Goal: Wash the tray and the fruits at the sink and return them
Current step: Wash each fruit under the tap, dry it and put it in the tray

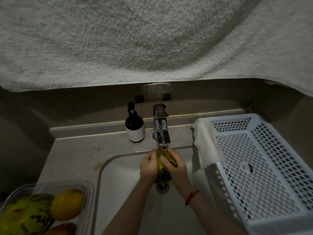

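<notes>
Over the white sink (118, 175) I hold a green-and-yellow striped melon (165, 161) under the chrome tap (160, 129), where water runs onto it. My left hand (149, 166) grips its left side and my right hand (176, 167) wraps over its right side, both above the drain. A clear plastic tray (88, 192) stands on the counter at the lower left. It holds a larger striped melon (23, 216), a yellow fruit (66, 205) and an orange fruit (62, 230) cut off by the frame edge.
A white perforated plastic basket (257, 167) with a white cloth (205, 145) over its left rim sits right of the sink. A dark pump bottle (134, 127) stands left of the tap. A pale towel (135, 39) hangs across the upper view.
</notes>
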Demonstrator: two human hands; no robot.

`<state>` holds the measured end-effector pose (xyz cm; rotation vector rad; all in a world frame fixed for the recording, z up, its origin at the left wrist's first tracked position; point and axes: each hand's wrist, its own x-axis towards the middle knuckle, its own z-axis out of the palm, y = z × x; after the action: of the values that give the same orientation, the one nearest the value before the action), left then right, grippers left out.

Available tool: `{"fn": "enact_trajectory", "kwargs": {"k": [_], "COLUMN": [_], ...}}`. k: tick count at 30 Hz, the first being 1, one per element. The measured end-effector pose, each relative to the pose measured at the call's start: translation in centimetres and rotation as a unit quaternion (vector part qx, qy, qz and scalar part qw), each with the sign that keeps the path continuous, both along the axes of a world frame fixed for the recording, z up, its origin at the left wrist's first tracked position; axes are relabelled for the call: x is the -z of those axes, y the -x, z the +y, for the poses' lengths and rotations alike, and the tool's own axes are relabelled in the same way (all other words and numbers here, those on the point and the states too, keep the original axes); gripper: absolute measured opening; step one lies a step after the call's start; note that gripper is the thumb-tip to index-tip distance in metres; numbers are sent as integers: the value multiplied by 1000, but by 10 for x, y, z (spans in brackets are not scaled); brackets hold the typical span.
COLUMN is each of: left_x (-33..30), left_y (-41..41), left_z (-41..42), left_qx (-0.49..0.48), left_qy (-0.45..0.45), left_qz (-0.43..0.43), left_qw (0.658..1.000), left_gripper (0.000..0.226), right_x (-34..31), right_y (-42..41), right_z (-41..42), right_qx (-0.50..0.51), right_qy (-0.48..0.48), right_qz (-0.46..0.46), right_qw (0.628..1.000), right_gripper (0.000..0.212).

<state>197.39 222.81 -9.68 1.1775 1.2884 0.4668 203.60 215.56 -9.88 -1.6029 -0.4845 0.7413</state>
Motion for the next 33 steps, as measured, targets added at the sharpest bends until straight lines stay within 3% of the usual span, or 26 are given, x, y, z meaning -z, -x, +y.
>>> {"fn": "enact_trajectory", "kwargs": {"k": [4,8,10,13,16,18,21,24,27,29,33], "left_x": [2,0,-7,-15,-19,-20,-14,-6,-3,-5,-19], "left_y": [-4,-5,-2,4,20,28,26,17,14,13,11], "left_z": [-4,-13,-16,-13,-7,-1,1,-4,-2,-2,0], "left_qx": [122,110,43,-74,-21,20,-27,-94,-125,-134,-162], "left_qy": [-70,-92,-34,141,304,333,261,106,107,128,178], "left_qz": [96,-3,-110,-226,-218,-199,-131,-86,-98,-128,-150], "left_qw": [985,990,992,961,927,922,956,986,981,974,959], "left_gripper": [40,33,29,27,56,59,47,23,26,28,34], "right_x": [-16,-26,-28,-24,-9,-6,-8,-14,-23,-23,-11], "right_y": [-4,-4,-2,8,11,8,3,-3,-10,-15,-3], "right_z": [-8,-11,-9,-7,-10,-11,-5,8,16,23,33], "right_qx": [47,55,49,28,-40,-93,-67,-13,-65,-17,107], "right_qy": [18,4,5,2,1,-8,-72,9,83,102,77], "right_qz": [106,271,221,92,-79,-86,118,352,419,376,173], "right_qw": [993,961,974,995,996,992,988,936,902,921,976], "right_gripper": [8,18,14,19,42,43,23,45,45,37,27]}}
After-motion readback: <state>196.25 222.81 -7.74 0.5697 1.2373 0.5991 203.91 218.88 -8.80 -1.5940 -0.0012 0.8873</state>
